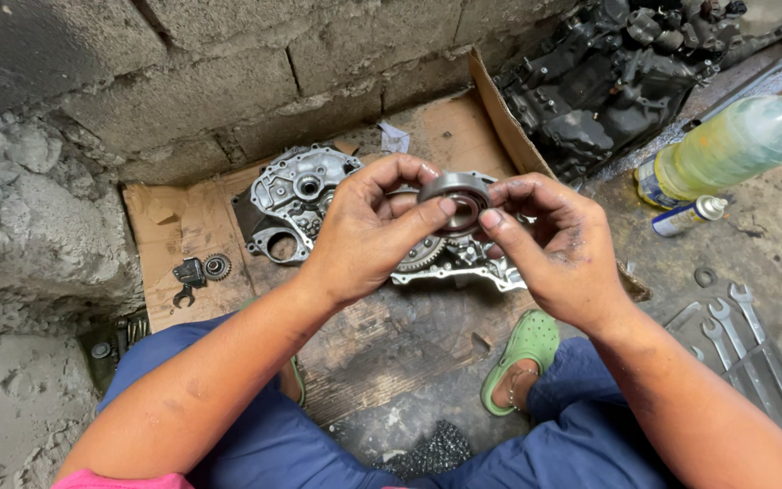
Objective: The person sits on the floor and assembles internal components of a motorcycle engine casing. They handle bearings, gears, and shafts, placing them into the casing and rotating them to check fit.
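Both hands hold a round metal bearing (456, 196) up in front of me, over an aluminium engine case (299, 201) that lies on flattened cardboard (183, 226). My left hand (368, 226) pinches the bearing's left and lower rim with thumb and fingers. My right hand (558, 244) grips its right side with thumb and forefinger. A toothed gear (420, 255) in the case shows just below the hands.
A small gear (217, 265) and a bracket (187, 273) lie on the cardboard at left. Several wrenches (753, 335) rest on the floor at right, near a spray can (690, 215) and a plastic bottle (726, 145). A dark engine block (608, 72) sits at the back; a block wall behind.
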A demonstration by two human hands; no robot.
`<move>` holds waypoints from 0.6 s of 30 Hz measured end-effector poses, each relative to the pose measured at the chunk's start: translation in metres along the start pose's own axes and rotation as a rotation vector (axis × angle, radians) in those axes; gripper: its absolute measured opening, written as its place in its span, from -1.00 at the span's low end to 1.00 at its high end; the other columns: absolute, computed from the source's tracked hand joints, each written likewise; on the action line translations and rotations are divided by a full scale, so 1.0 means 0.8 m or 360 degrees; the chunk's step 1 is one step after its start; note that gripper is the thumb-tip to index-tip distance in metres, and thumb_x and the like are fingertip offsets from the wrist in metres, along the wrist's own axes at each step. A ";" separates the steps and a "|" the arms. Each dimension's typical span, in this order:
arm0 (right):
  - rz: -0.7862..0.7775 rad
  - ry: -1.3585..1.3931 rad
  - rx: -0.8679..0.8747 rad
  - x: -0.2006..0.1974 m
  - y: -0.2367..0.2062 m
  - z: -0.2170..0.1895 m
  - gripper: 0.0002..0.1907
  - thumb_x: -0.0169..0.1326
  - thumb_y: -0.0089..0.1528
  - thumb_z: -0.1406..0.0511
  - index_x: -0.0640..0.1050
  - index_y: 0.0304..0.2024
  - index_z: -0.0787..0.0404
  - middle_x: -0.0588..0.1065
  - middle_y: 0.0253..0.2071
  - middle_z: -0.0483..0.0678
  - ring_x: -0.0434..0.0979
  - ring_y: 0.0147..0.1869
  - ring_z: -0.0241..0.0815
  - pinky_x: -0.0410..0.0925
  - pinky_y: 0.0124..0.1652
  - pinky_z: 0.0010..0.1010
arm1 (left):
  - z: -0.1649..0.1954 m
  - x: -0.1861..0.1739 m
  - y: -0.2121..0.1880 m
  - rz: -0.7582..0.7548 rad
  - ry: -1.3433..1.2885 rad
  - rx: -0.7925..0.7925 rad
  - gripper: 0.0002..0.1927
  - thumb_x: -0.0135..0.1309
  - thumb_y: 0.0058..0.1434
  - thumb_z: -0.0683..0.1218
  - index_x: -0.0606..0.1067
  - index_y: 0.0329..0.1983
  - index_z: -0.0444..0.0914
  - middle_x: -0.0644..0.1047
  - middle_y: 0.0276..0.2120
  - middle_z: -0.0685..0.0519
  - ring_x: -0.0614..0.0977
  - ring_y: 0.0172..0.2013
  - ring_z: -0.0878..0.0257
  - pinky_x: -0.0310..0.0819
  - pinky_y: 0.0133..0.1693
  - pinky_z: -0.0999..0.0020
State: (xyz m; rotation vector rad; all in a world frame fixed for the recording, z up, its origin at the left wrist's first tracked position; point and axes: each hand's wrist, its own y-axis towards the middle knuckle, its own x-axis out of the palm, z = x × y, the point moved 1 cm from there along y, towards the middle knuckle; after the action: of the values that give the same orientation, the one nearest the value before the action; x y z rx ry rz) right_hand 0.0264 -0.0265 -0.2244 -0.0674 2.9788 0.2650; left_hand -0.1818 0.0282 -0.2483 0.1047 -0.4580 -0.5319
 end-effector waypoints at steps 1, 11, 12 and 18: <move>-0.0009 0.0009 -0.0001 0.004 0.000 0.001 -0.83 0.13 0.32 0.42 0.53 -0.03 0.35 0.53 -0.15 -0.15 0.50 -0.18 -0.48 0.44 -0.22 -0.62 | 0.000 -0.005 -0.001 -0.0058 0.0006 -0.0024 -0.73 0.22 0.33 -0.21 0.45 0.02 -0.39 0.58 -0.08 0.02 0.67 -0.06 0.35 0.61 -0.01 0.48; -0.0084 -0.0097 -0.0054 0.020 0.002 0.021 -0.86 0.13 0.34 0.43 0.54 -0.06 0.35 0.53 -0.21 -0.15 0.47 -0.23 -0.49 0.39 -0.25 -0.64 | -0.009 -0.028 -0.012 -0.0059 0.0280 -0.0148 -0.74 0.26 0.29 -0.19 0.56 -0.02 -0.40 0.65 -0.18 0.02 0.67 -0.22 0.40 0.60 -0.19 0.53; -0.0075 -0.0047 -0.0034 0.024 0.003 0.026 -0.86 0.13 0.33 0.43 0.53 -0.06 0.35 0.53 -0.20 -0.16 0.48 -0.22 -0.49 0.40 -0.25 -0.64 | -0.012 -0.032 -0.014 -0.0024 0.0221 -0.0135 -0.74 0.26 0.28 -0.19 0.55 -0.02 -0.40 0.65 -0.18 0.02 0.68 -0.21 0.39 0.61 -0.17 0.52; -0.0111 -0.0091 -0.0090 0.051 -0.001 0.051 -0.82 0.18 0.29 0.43 0.55 -0.06 0.35 0.52 -0.21 -0.16 0.48 -0.18 -0.48 0.41 -0.21 -0.64 | -0.032 -0.058 -0.024 0.0081 0.0043 -0.0044 -0.73 0.26 0.28 -0.20 0.54 0.01 -0.38 0.65 -0.15 0.03 0.67 -0.15 0.36 0.61 -0.07 0.48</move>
State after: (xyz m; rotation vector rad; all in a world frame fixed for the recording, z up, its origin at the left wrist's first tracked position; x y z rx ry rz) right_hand -0.0083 -0.0210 -0.2706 -0.1669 2.9052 0.3366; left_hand -0.2147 0.0348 -0.2934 0.0732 -0.4259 -0.4859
